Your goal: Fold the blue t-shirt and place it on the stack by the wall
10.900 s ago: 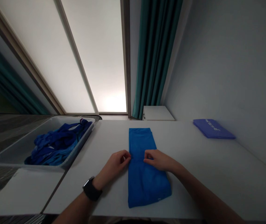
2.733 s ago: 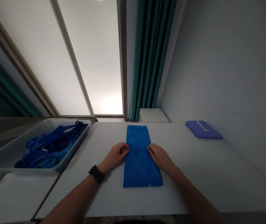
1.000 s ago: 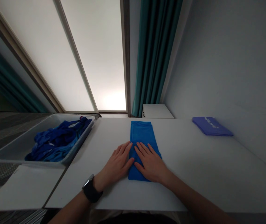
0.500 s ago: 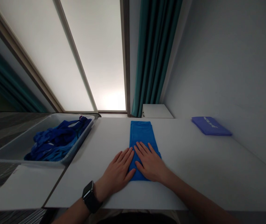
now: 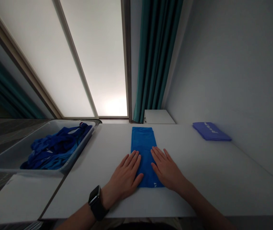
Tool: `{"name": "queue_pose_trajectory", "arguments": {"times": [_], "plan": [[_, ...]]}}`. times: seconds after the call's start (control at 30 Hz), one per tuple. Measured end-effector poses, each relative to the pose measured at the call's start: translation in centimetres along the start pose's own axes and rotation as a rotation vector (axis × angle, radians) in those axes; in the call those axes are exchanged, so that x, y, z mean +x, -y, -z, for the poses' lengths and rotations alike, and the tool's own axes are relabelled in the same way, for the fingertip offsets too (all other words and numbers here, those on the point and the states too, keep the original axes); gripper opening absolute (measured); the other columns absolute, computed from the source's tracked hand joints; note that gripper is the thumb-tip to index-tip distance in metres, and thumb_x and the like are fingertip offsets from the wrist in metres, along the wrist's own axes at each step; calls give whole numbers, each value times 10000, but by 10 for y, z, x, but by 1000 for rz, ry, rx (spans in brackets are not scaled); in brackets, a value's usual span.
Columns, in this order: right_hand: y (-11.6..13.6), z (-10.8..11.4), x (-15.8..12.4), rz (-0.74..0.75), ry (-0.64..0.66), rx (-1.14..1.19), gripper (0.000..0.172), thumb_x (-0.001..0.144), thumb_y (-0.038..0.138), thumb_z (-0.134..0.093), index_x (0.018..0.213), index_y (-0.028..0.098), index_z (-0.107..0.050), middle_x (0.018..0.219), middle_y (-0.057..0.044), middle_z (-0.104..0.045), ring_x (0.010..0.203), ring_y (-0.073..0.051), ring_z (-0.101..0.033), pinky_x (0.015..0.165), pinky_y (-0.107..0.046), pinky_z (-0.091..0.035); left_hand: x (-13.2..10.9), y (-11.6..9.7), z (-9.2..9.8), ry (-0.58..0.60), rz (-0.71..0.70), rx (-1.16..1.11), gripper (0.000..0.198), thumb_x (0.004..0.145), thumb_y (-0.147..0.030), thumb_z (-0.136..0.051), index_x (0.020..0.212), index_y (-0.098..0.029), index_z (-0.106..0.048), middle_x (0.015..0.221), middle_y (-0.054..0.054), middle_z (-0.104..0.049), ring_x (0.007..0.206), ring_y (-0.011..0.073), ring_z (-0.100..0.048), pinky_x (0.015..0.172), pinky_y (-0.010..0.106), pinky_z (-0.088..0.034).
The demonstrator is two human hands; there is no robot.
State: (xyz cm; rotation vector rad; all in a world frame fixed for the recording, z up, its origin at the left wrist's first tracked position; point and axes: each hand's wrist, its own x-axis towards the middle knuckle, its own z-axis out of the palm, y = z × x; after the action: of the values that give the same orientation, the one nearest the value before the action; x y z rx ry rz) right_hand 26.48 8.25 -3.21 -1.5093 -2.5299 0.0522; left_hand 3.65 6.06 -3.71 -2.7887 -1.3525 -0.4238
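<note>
A bright blue folded garment [image 5: 144, 148] lies lengthwise in the middle of the white table [image 5: 210, 172]. My left hand [image 5: 126, 177] rests flat with fingers spread on its near left edge; a dark watch sits on that wrist. My right hand [image 5: 166, 169] lies flat, fingers stretched, on its near right edge. Both hands press on the cloth and hold nothing.
A grey tray [image 5: 9, 156] with a heap of blue garments [image 5: 55, 148] stands at the left. A folded purple-blue garment [image 5: 210, 131] lies at the far right by the wall. A small white cabinet [image 5: 158, 117] and teal curtain [image 5: 154, 57] stand beyond the table.
My hands have slid apart from the middle of the garment toward its left and right edges, staying flat. Earlier they pinched the garment's sides, and it is now folded shorter.
</note>
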Motion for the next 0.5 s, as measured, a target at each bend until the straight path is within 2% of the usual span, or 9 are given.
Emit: {"name": "queue_pose_trajectory", "arguments": {"times": [0.2,0.5], "plan": [[10,-14,-1,-14,55,12,559,983,325,-299,1490,99,-363,1570,-137,-276,1465,-255,-214,1193,-482,-191,22,-12,-8,45,-40,-58,704,968,-569,-353,1533,-161,-251,1572,136,-289,1470,300,-203,1178,491,-243],[8,-19,-4,-18,72,30,603,991,387,-288,1510,80,-312,1588,-130,-211,1475,-264,-171,1197,-474,-183,23,-8,-10,118,-54,-104,735,952,-562,-390,1541,-156,-222,1586,130,-254,1476,314,-167,1186,497,-216]]}}
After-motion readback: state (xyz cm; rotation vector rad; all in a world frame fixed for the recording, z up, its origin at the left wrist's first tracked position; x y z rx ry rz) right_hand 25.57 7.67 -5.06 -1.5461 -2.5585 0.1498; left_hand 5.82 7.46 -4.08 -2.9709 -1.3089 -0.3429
